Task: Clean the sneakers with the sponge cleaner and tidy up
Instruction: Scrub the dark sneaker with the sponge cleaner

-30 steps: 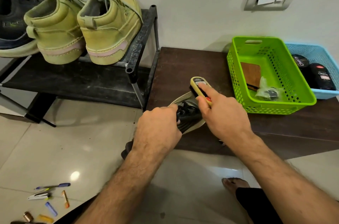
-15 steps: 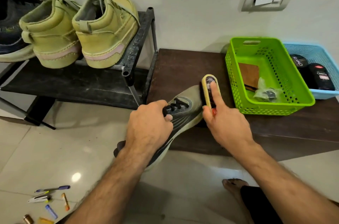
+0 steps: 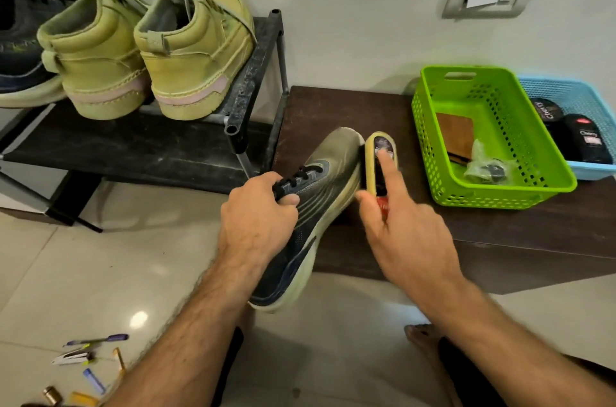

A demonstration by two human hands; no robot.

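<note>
Step in hand: scrubbing the toe end of the dark sneaker with the sponge cleaner; by my reading this is the cleaning stage, with tidying not begun
Left hand: fingers curled over the laces and tongue, gripping the sneaker and holding it tilted, toe up toward the desk, heel out over the floor
Right hand: grips the sponge cleaner by its lower end, forefinger stretched along its back, pressing its dark sponge face against the side of the toe
Sneaker's place: held in the air at the front edge of the desk, just left of the green basket
Other shoes: a yellow-green pair on the rack, another dark shoe at far left
Next move, as I judge: strokes along the pale sole rim toward the heel, with the left hand turning the shoe to bring fresh sides to the sponge
Tidying to come: cleaner probably belongs in a basket, sneaker on the rack
</note>
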